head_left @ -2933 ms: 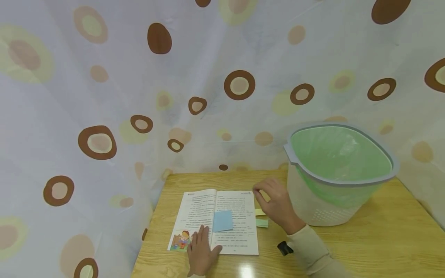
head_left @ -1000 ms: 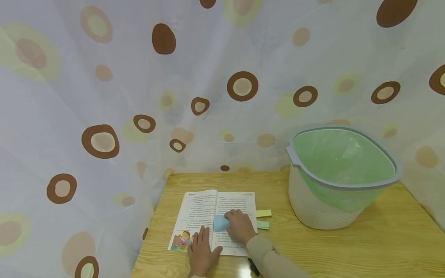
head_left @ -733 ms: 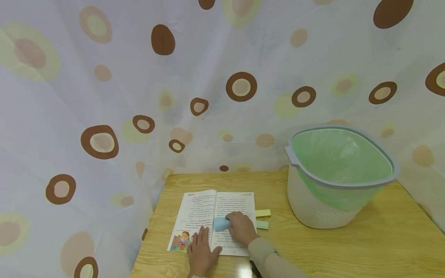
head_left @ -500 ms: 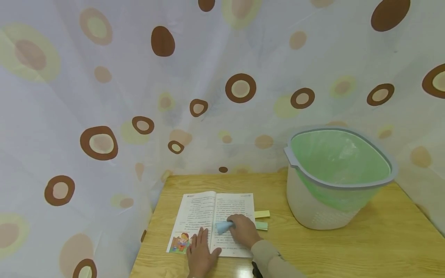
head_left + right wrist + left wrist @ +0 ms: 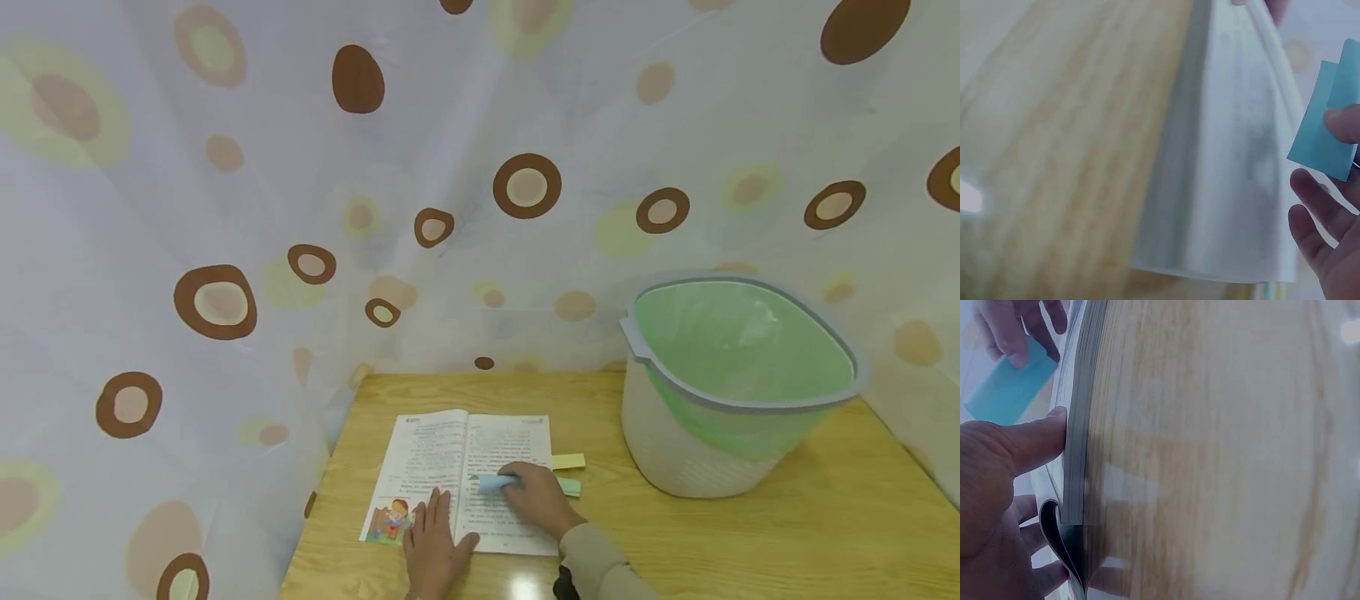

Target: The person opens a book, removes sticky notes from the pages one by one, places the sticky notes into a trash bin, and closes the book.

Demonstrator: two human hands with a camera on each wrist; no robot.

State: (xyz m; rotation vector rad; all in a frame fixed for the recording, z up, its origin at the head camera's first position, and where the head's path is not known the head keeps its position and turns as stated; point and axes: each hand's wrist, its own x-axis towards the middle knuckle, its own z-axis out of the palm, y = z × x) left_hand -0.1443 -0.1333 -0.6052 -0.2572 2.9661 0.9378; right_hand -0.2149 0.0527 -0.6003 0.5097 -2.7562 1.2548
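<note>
An open book (image 5: 502, 450) lies on the wooden table, its printed pages facing up. My left hand (image 5: 432, 546) rests with spread fingers across the lower middle of the book, and in the left wrist view its thumb touches the edge of the pages. Between thumb and fingers my right hand (image 5: 538, 498) pinches a blue sticky note (image 5: 495, 483) just over the right page. The right wrist view shows the blue note (image 5: 1329, 119) bent, with the other fingers loose below it. A yellow tab (image 5: 570, 461) and a green tab (image 5: 570, 487) stick out from the book's right edge.
A white basket (image 5: 675, 450) with a grey rim and a green liner bag stands at the right rear of the table (image 5: 750, 550). Behind the table hangs a spotted curtain (image 5: 450, 275). A black strap (image 5: 564, 583) shows by the right sleeve.
My right hand has come from the book's upper right side to the blue note, peeled it off the page and drawn it slightly right. The left hand has stayed put.
</note>
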